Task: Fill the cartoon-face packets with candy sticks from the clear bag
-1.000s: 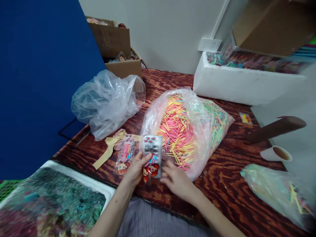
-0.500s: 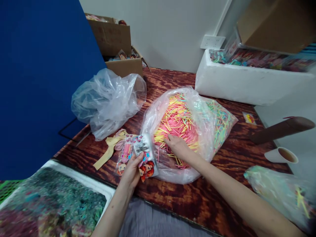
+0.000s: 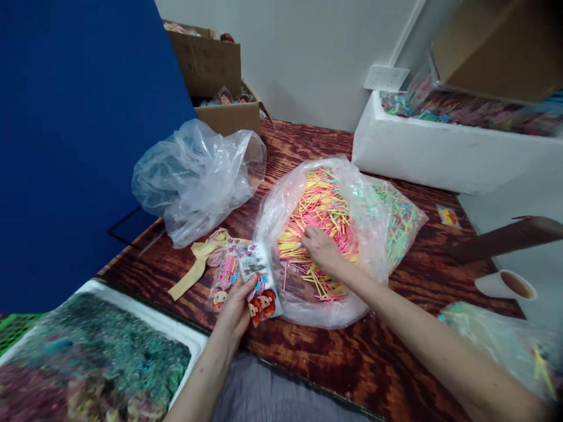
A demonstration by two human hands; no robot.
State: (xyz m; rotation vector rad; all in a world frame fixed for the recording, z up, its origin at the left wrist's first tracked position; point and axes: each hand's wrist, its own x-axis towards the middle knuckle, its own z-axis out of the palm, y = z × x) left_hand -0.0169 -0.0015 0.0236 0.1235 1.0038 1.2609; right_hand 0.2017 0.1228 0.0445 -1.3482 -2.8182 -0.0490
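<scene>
My left hand (image 3: pixel 235 308) grips a small clear packet with cartoon faces and a barcode label (image 3: pixel 258 280), held just above the near edge of the wooden table (image 3: pixel 378 346). A second, similar packet (image 3: pixel 225 274) lies on the table to its left. My right hand (image 3: pixel 322 249) reaches into a big clear plastic bag (image 3: pixel 347 234) full of thin pink, yellow and green sticks (image 3: pixel 321 205). Its fingers are curled down into the sticks; I cannot make out what they pinch.
An empty crumpled plastic bag (image 3: pixel 196 176) and a yellowish strip (image 3: pixel 197 264) lie at the left. White foam boxes (image 3: pixel 440 149) hold coloured packets at back right; another foam tray (image 3: pixel 185 337) sits near left. A paper cup (image 3: pixel 505 285), brown roll (image 3: pixel 505 237) and cardboard boxes (image 3: pixel 215 70) stand around.
My right hand left the packet and moved forward into the bag of sticks. My left hand tilted the packet and kept hold of it.
</scene>
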